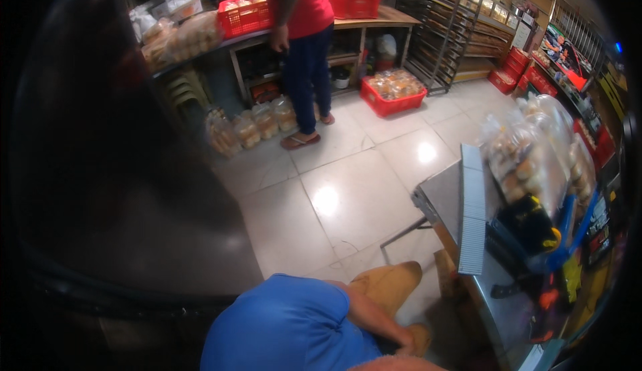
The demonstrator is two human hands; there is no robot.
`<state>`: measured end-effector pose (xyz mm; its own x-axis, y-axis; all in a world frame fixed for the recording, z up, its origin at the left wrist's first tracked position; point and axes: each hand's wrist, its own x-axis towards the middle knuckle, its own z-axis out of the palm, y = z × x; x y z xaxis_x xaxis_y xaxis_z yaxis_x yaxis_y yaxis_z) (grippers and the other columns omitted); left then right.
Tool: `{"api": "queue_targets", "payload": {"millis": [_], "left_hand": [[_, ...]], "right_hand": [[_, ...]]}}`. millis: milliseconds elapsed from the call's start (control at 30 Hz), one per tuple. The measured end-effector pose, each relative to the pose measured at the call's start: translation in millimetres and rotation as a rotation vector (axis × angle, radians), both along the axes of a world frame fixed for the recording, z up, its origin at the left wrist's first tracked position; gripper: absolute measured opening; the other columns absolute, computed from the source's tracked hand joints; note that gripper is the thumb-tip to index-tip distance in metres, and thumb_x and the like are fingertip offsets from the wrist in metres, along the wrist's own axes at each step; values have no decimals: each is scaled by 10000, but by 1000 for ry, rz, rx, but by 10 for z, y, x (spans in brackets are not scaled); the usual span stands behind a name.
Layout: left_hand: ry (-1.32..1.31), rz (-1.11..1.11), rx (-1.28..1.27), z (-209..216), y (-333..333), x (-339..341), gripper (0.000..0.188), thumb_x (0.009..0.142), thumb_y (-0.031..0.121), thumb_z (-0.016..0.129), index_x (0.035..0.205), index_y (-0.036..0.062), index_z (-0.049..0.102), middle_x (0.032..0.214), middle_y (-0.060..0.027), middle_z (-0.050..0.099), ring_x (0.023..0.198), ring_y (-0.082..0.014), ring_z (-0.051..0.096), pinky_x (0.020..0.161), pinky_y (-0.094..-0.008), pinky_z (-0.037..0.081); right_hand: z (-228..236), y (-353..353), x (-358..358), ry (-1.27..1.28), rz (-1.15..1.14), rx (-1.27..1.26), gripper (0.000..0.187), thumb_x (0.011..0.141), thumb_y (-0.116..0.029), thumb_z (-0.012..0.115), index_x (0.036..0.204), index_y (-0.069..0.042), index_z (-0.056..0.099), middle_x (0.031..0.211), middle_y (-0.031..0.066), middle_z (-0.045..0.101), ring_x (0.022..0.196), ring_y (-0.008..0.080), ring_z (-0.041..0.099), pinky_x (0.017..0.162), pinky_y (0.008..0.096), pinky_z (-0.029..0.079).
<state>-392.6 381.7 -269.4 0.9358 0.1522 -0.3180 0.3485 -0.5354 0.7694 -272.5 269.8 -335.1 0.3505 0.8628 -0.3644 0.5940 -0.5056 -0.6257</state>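
My left arm comes out of a blue sleeve (281, 324) at the bottom and reaches right, across my tan trouser leg (388, 281). My left hand (406, 343) is low beside the tan cloth; its fingers are hidden, so what it holds, if anything, does not show. A strip of bare skin at the lower edge seems to be my right arm (398, 365), with the hand out of sight. Close by on the right stands a metal-edged table (445, 187). A long grey ribbed strip (472, 210) lies along its edge.
Blue, black and yellow tool-like items (535, 234) and clear bags of bread (528, 150) crowd the table. A person in a red shirt (311, 3) stands by the far counter. A red crate (393, 93) and bagged bread (247, 130) sit on the tiled floor near a tall rack (438, 30).
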Motion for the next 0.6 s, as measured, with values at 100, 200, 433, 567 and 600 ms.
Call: {"api": "queue_targets", "payload": {"millis": [100, 200, 433, 567, 600], "left_hand": [[8, 15, -17, 11, 37, -1, 807, 744, 498, 788, 1333, -10, 572, 1369, -225, 569, 1299, -383, 517, 1103, -464, 401], [21, 11, -53, 7, -18, 18, 846, 734, 518, 793, 1353, -8, 558, 1385, -229, 557, 1315, -384, 505, 1113, -463, 394], [24, -102, -80, -49, -203, 144, 938, 711, 565, 804, 1402, -4, 523, 1423, -238, 528, 1352, -387, 475, 1138, -460, 379], [-21, -290, -123, -155, -525, 14, 991, 697, 592, 811, 1429, -2, 504, 1444, -244, 512, 1374, -388, 458, 1151, -459, 370], [-24, -311, -118, -161, -511, -21, 1005, 694, 598, 813, 1436, -2, 499, 1450, -245, 507, 1379, -388, 453, 1155, -459, 367]], "right_hand": [[-27, 12, 30, 16, -10, 8, 552, 919, -179, 676, 1384, 29, 465, 1251, 221, 593, 1179, 350, 560, 1029, 443, 439], [-59, -28, 56, 37, -32, 18, 563, 924, -187, 683, 1395, 27, 461, 1270, 209, 589, 1194, 333, 556, 1040, 433, 433], [-267, -952, 245, 187, -241, 55, 588, 937, -205, 701, 1419, 20, 451, 1315, 181, 578, 1228, 293, 545, 1065, 410, 420], [-141, -2285, 304, 424, -340, -11, 603, 945, -216, 711, 1433, 16, 445, 1341, 165, 572, 1247, 270, 539, 1080, 397, 412], [24, -2490, 300, 468, -338, -45, 607, 947, -218, 714, 1437, 16, 443, 1347, 161, 571, 1252, 264, 537, 1083, 394, 411]]}}
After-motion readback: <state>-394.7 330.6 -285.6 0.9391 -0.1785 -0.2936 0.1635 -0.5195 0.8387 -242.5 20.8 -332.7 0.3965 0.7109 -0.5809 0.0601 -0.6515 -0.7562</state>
